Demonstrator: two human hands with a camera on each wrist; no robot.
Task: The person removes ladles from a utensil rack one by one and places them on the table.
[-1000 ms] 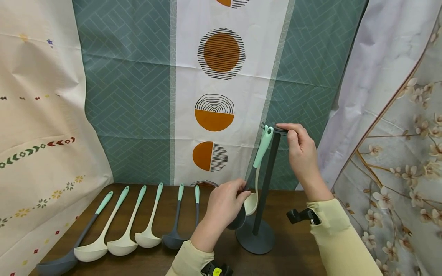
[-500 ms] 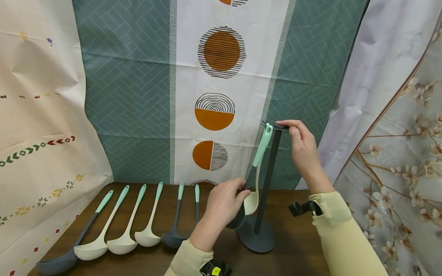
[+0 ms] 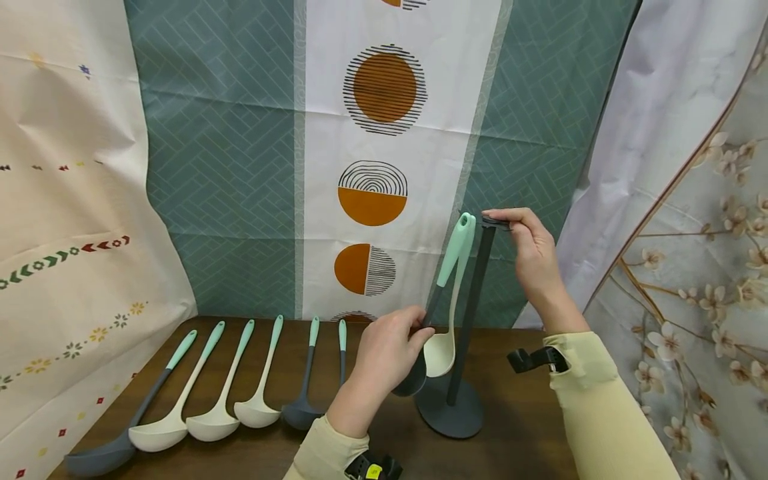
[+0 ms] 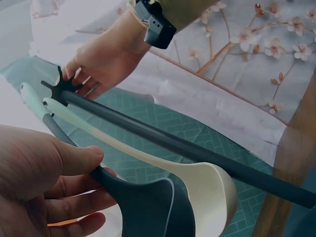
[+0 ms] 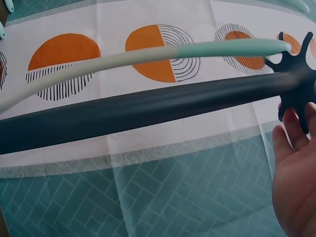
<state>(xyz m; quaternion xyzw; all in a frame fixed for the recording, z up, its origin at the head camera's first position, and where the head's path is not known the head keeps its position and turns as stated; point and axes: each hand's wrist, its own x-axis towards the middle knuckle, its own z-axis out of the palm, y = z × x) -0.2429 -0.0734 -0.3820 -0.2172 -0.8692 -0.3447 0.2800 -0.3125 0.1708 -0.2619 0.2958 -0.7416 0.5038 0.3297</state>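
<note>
My left hand [image 3: 384, 353] pinches a dark grey ladle [image 3: 451, 260] with a mint handle low on its shaft, just above the bowl. Its handle end is up by the hooks of a dark upright stand [image 3: 477, 300]. A cream ladle [image 3: 441, 353] with a mint handle hangs on the stand, right behind the dark one. High on the right, my right hand [image 3: 534, 260] holds the stand's hooked top [image 5: 296, 74] between thumb and fingers. In the left wrist view the dark ladle's bowl [image 4: 158, 207] overlaps the cream bowl [image 4: 212, 197].
Several ladles lie in a row at the left of the brown table [image 3: 510, 413], among them a cream ladle [image 3: 258, 413] and a dark ladle [image 3: 303, 413]. The stand's round base [image 3: 459, 423] rests on the table. A patterned cloth [image 3: 240, 167] hangs behind.
The stand and my right hand have shifted slightly right, and the hooked top has turned a little. The cream ladle now shows more to the right of the dark one. The left hand stays nearly still.
</note>
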